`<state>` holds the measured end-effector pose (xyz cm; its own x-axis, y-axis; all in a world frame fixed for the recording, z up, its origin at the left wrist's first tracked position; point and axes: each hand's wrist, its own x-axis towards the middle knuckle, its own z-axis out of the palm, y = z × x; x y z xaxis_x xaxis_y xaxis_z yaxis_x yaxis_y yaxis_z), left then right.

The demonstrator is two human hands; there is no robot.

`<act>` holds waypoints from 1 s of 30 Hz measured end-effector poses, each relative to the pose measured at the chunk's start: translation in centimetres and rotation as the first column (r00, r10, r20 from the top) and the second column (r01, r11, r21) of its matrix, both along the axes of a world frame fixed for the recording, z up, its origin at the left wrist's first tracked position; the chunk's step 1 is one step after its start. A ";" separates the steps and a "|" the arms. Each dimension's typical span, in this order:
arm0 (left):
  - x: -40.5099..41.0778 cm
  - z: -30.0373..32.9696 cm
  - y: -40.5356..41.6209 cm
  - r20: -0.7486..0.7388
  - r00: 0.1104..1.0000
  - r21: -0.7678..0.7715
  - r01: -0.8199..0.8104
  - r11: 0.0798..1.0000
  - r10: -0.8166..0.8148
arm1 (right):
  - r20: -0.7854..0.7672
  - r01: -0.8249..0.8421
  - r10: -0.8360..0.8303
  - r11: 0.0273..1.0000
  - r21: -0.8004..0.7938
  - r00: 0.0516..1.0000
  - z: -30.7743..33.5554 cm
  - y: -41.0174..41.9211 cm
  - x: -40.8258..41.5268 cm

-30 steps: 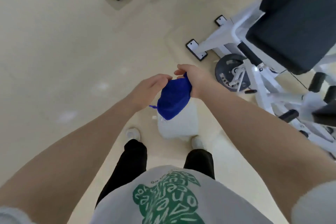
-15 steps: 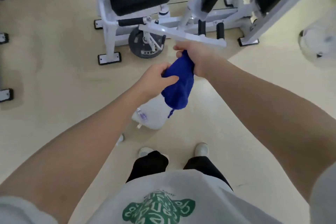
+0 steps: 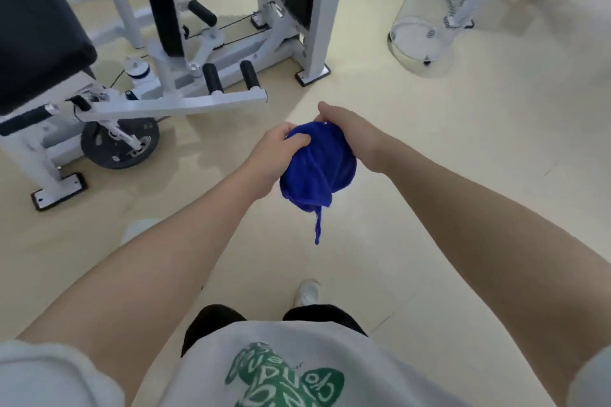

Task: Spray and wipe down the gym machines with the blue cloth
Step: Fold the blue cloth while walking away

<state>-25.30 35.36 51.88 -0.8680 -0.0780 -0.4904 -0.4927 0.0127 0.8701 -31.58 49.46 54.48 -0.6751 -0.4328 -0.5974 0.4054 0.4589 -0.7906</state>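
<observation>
Pale beige floor (image 3: pixel 463 149) surrounds a white steel gym machine with black pads (image 3: pixel 172 76). Between us and it, our left hand (image 3: pixel 274 158) and right hand (image 3: pixel 350 135) both grip the bunched blue terry cloth (image 3: pixel 317 165), probably to refold it before wiping.

cloth (image 3: pixel 319 165) between hands, above floor (image 3: pixel 463 142) | gym machine (image 3: pixel 185 76) ahead-left | wire basket (image 3: pixel 439 6) ahead-right

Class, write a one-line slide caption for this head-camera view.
Both hands, left and right, bunch a blue cloth near a gym machine.
</observation>
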 end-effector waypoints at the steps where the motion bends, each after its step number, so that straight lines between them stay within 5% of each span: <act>1: -1.9 0.0 2.2 0.004 1.000 -0.005 0.020 1.000 -0.020 | 0.006 0.053 -0.053 0.998 -0.026 0.999 0.0 2.6 -1.3; 11: -18.3 -2.1 14.2 0.042 0.981 -0.014 0.189 0.982 -0.188 | -0.194 0.342 -0.336 0.940 -0.004 0.922 -1.9 17.5 -13.4; 18: -36.7 -2.5 20.5 0.034 0.916 -0.031 0.401 0.916 -0.400 | -0.172 0.563 -0.548 0.824 0.058 0.819 -3.0 25.3 -28.5; 30: -61.5 0.0 34.0 0.012 0.857 -0.088 0.514 0.854 -0.515 | -0.396 0.689 -0.589 0.701 0.183 0.705 -2.2 38.9 -51.0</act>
<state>-86.77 69.32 51.85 -0.8015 0.3403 -0.4917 -0.3853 0.3350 0.8598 -82.57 88.35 52.29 -0.8753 0.3341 -0.3496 0.4676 0.4007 -0.7879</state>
